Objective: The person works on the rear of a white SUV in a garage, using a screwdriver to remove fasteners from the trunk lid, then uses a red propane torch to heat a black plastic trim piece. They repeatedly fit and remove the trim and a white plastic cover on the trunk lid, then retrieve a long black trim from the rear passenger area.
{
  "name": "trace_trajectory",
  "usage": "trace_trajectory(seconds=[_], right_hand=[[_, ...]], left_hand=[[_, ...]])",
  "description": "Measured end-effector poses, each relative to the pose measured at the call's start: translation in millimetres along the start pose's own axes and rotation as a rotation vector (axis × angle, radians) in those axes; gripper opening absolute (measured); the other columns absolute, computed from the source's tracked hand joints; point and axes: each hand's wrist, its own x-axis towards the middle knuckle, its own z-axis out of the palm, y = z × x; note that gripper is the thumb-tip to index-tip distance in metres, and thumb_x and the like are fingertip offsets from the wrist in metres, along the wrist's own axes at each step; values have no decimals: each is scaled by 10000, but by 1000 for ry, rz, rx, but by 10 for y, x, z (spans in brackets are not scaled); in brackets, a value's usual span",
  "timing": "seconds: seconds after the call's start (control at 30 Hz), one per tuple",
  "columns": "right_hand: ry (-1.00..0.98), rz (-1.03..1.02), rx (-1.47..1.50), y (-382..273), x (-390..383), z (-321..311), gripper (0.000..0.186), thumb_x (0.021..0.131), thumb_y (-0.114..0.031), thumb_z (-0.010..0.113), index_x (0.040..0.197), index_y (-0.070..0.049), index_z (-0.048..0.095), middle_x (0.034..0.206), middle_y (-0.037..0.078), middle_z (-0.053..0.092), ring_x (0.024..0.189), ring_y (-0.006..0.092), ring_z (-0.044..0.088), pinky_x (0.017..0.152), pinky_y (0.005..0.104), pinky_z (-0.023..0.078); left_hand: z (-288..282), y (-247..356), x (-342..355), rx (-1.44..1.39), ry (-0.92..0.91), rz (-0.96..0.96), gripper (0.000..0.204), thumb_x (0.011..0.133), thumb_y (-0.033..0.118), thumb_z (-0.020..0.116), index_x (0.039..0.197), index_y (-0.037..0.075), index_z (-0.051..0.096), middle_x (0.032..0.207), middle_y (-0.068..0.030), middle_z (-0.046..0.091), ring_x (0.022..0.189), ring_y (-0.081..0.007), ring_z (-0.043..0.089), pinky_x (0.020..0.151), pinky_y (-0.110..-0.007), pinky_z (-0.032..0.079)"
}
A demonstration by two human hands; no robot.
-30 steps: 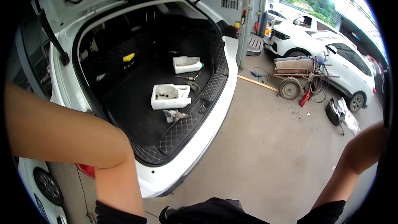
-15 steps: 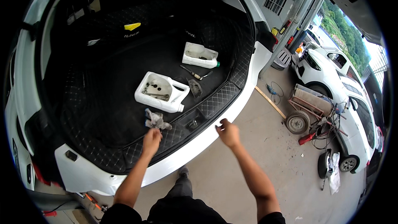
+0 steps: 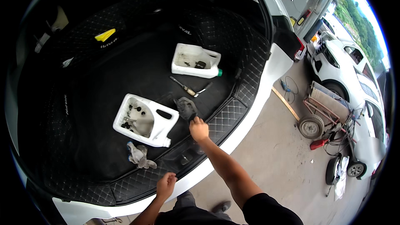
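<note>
A person leans over the open trunk of a white car. The right hand reaches in, and its fingers touch the near edge of a small dark part that lies on the black trunk mat. The hand is not closed around the part; the fingers look a little bent on top of it. The left hand is curled loosely and rests on the back edge of the trunk, down by the quilted sill. It holds nothing. The two hands are well apart. Just left of the dark part lies a white plastic jug with its side cut open, and there are small dark bits inside it. A gray rag lies near that jug, close to the sill. Farther back sits a second cut white jug with a green cap. Between the two jugs lies a screwdriver. Outside the car, on the gray floor, stands a small cart with wheels.
</note>
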Motion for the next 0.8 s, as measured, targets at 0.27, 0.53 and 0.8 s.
trace_trajectory(seconds=[0.27, 0.53, 0.8], right_hand=[[-86, -189, -43, 94, 368, 207, 191, 857, -199, 521, 915, -114, 682, 895, 97, 605, 805, 268, 604, 676, 409, 455], [187, -279, 408, 472, 262, -415, 106, 783, -141, 651, 804, -39, 672, 786, 96, 575, 692, 235, 608, 596, 362, 477], [-79, 284, 1146, 2560, -1323, -2936, 164, 879, -144, 659, 844, 15, 634, 757, 99, 574, 679, 184, 574, 625, 341, 464]], left_hand=[[903, 801, 828, 26, 187, 68, 160, 896, 90, 586, 1028, 1, 605, 849, -88, 682, 723, -142, 641, 667, -268, 501], [1319, 462, -612, 285, 375, -130, 194, 832, 86, 658, 1010, 19, 619, 862, -83, 686, 659, -158, 647, 591, -270, 504], [2551, 2321, 388, 684, 120, 600, 838, 636, 161, 837, 1332, 17, 395, 1399, -168, 408, 1280, -359, 397, 1035, -448, 348]])
